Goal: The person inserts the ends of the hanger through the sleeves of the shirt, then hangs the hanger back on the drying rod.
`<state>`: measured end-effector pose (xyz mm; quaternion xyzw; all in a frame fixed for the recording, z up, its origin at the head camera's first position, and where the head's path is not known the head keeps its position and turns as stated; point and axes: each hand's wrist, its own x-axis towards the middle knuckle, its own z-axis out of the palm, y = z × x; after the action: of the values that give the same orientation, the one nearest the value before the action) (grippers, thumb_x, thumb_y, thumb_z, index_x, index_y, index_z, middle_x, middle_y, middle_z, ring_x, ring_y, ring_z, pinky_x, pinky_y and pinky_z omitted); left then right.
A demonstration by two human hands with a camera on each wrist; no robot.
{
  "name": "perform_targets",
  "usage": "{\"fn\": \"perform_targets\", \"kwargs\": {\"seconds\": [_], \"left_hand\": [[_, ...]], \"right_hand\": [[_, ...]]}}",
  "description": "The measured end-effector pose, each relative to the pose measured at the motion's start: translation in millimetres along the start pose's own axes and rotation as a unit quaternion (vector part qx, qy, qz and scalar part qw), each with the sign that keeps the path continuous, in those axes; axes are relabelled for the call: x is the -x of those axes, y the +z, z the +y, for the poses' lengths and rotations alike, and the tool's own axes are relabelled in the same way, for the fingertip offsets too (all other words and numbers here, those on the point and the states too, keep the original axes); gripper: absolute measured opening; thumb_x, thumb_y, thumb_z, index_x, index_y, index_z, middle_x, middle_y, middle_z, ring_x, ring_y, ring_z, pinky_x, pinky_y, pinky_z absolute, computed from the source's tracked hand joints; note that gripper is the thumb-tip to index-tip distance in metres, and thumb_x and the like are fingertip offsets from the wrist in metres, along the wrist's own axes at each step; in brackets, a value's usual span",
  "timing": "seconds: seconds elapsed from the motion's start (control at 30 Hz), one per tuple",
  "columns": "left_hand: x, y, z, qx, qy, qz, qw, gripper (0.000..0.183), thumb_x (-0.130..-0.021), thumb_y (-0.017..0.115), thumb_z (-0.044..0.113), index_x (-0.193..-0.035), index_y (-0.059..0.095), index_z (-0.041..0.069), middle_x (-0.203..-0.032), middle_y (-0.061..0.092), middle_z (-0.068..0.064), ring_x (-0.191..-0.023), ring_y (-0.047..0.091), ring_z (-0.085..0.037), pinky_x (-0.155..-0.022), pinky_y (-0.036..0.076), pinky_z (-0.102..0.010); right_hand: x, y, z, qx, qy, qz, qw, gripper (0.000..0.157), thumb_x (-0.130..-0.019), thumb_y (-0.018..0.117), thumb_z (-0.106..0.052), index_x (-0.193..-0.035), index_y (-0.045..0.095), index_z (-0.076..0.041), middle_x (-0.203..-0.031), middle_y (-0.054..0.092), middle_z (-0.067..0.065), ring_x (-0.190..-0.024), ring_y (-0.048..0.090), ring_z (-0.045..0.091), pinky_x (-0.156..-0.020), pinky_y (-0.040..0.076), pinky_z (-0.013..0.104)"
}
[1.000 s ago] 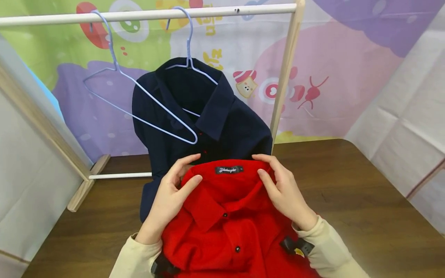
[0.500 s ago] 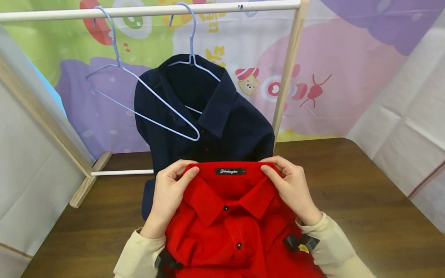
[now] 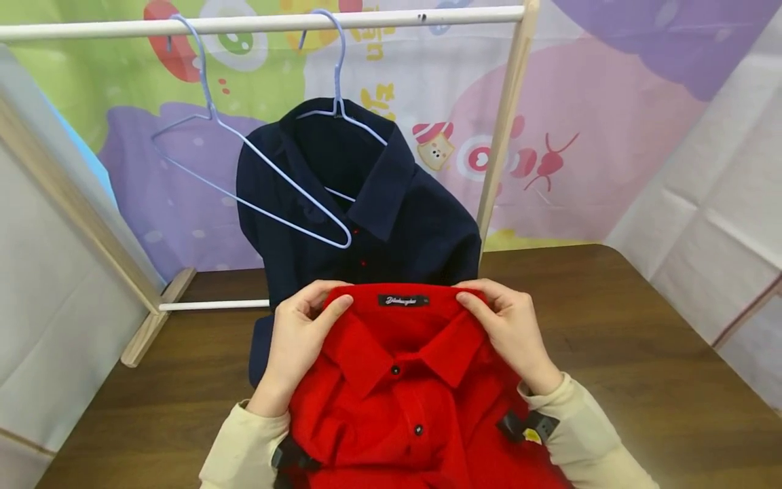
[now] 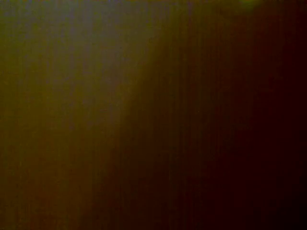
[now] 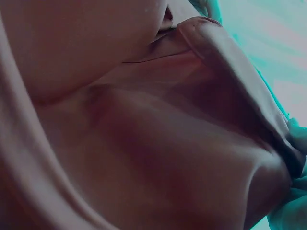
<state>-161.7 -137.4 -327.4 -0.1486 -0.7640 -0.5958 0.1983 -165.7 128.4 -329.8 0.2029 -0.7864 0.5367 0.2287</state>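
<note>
A red shirt with dark buttons lies face up, its collar folded down and a black label inside the neck. My left hand pinches the collar's left corner between thumb and fingers. At the opposite corner my right hand grips it the same way, and the neck edge is stretched between them. In the right wrist view, oddly tinted, shirt cloth fills most of the picture below the right hand. The left wrist view is dark and blurred.
A bare lilac hanger hangs from the white rail of a wooden-legged rack. Beside it, a navy shirt hangs on another lilac hanger, just behind the red collar. The brown table extends to the right.
Both hands have closed from loosely spread fingers into a pinch on the collar corners. The collar's right side has turned down flat and the neck edge is straighter. Little differs over the last half second.
</note>
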Motion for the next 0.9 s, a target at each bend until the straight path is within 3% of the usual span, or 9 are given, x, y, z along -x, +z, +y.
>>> {"fn": "perform_targets", "kwargs": {"seconds": [0.17, 0.33, 0.43, 0.63, 0.8, 0.9], "left_hand": [[-0.5, -1.2, 1.0, -0.029, 0.009, 0.014, 0.9995, 0.011, -0.082, 0.067, 0.019, -0.090, 0.071, 0.012, -0.082, 0.069, -0.003, -0.067, 0.061, -0.011, -0.060, 0.048, -0.021], [-4.6, -11.1, 1.1, -0.038, -0.006, -0.033, 0.9987, 0.014, -0.085, 0.064, 0.022, -0.096, 0.069, 0.015, -0.083, 0.068, 0.000, -0.069, 0.059, -0.011, -0.062, 0.047, -0.022], [-9.4, -23.4, 1.3, -0.058, 0.009, -0.035, 0.9977, 0.013, -0.087, 0.061, 0.021, -0.096, 0.068, 0.015, -0.081, 0.067, -0.001, -0.069, 0.058, -0.011, -0.063, 0.046, -0.021], [-41.9, -55.2, 14.5, -0.083, 0.079, 0.027, 0.9930, 0.016, -0.089, 0.058, 0.015, -0.100, 0.065, 0.005, -0.079, 0.068, 0.004, -0.067, 0.061, -0.008, -0.066, 0.047, -0.017], [-78.7, -82.8, 35.0, -0.114, 0.087, 0.130, 0.9811, 0.022, -0.088, 0.060, 0.017, -0.106, 0.063, 0.006, -0.082, 0.063, 0.016, -0.072, 0.060, -0.001, -0.068, 0.042, -0.014], [-99.8, -94.8, 44.7, -0.149, 0.080, 0.181, 0.9689, 0.024, -0.087, 0.061, 0.022, -0.107, 0.063, 0.008, -0.088, 0.063, 0.015, -0.079, 0.058, 0.002, -0.073, 0.043, -0.013]], "right_hand": [[0, -1.0, -1, 0.003, -0.014, -0.024, 1.000, 0.018, -0.082, 0.064, -0.004, -0.099, 0.068, -0.011, -0.080, 0.068, 0.003, -0.059, 0.052, 0.008, -0.055, 0.042, 0.019], [1, -0.2, -1, -0.004, -0.031, -0.011, 0.999, 0.016, -0.082, 0.065, -0.005, -0.096, 0.068, -0.010, -0.077, 0.067, 0.002, -0.056, 0.050, 0.008, -0.052, 0.041, 0.019], [2, 1.3, 0, -0.016, -0.034, -0.009, 0.999, 0.015, -0.082, 0.065, -0.006, -0.096, 0.069, -0.009, -0.076, 0.067, 0.002, -0.055, 0.050, 0.008, -0.052, 0.041, 0.019], [4, 3.7, 2, -0.020, -0.041, -0.006, 0.999, 0.014, -0.082, 0.065, -0.006, -0.095, 0.069, -0.011, -0.077, 0.067, 0.000, -0.056, 0.049, 0.008, -0.051, 0.040, 0.019], [4, 4.5, 1, -0.018, -0.045, -0.012, 0.999, 0.015, -0.082, 0.065, -0.005, -0.095, 0.069, -0.010, -0.078, 0.067, 0.000, -0.057, 0.049, 0.007, -0.051, 0.041, 0.019], [3, 5.0, 0, -0.027, -0.041, -0.020, 0.999, 0.015, -0.081, 0.064, 0.000, -0.094, 0.068, -0.006, -0.078, 0.067, 0.003, -0.057, 0.049, 0.007, -0.052, 0.041, 0.018]]}}
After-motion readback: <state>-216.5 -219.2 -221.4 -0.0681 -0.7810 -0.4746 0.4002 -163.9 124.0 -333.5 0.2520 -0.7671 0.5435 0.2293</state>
